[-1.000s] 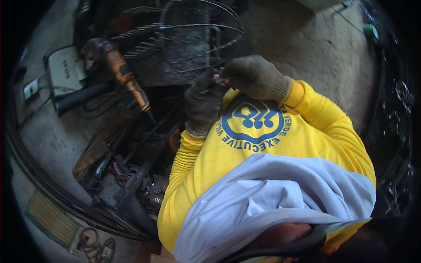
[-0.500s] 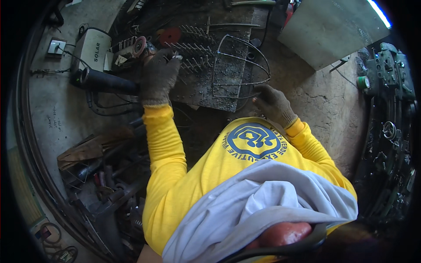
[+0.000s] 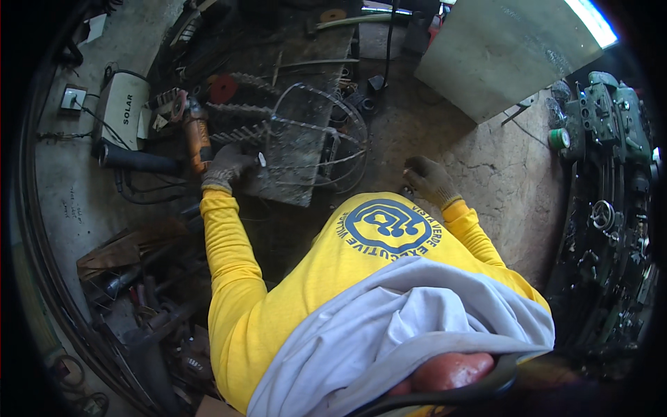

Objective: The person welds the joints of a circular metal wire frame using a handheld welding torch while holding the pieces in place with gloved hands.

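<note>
Upper left, the long orange angle grinder (image 3: 198, 142) could roll if the brown-gloved left hand (image 3: 228, 167) bumps it; we can't tell whether its fingers, or the brown-gloved right hand's (image 3: 432, 181), grasp anything.

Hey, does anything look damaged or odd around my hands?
Yes, the concrete floor beyond your right hand: dark, jagged cracks break its surface, so it looks damaged. The angle grinder by your left hand shows no obvious damage.
</note>
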The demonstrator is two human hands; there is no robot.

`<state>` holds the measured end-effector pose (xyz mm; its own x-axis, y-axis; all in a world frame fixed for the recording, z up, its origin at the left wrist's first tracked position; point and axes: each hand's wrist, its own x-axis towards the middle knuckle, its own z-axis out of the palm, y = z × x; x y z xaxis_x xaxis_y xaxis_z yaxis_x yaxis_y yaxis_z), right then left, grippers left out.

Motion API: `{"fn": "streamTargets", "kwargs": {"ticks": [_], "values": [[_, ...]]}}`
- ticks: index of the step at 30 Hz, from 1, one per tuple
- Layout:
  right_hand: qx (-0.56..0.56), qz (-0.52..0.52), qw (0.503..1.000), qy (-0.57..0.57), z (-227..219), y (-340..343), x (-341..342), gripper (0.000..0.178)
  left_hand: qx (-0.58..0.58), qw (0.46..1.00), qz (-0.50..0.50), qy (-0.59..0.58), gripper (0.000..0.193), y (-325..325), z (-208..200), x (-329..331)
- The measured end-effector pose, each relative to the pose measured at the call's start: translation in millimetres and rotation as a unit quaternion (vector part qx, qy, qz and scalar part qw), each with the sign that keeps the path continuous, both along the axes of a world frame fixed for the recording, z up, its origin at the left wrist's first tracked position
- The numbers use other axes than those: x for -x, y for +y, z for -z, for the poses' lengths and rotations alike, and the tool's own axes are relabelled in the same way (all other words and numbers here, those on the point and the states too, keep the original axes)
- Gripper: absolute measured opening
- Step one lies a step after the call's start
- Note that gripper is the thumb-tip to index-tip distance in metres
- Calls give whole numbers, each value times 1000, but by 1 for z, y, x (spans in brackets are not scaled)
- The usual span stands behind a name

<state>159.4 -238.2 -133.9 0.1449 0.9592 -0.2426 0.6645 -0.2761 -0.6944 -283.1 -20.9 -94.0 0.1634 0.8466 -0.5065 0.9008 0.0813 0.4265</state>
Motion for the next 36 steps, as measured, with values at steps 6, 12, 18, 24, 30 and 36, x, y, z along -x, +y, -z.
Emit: {"fn": "streamTargets", "kwargs": {"ticks": [6,12,18,24,30,36], "values": [[-26,-77,996,-42,9,24,-11,35,-212,963,-160,-38,63,-11,86,118],[-29,-131,990,-46,48,34,-46,31,-365,902,-231,9,34,-46,54,114],[7,-191,982,-7,39,66,-15,34,-357,882,-305,-47,27,-130,26,98],[33,-272,956,-103,-8,84,23,36,-307,842,-397,-198,27,-154,86,90],[-17,-317,932,-172,10,127,5,30,-380,831,-370,-169,22,-150,102,52],[29,-243,969,-45,-45,206,60,35,-357,828,-405,-150,33,-149,110,45]]}}
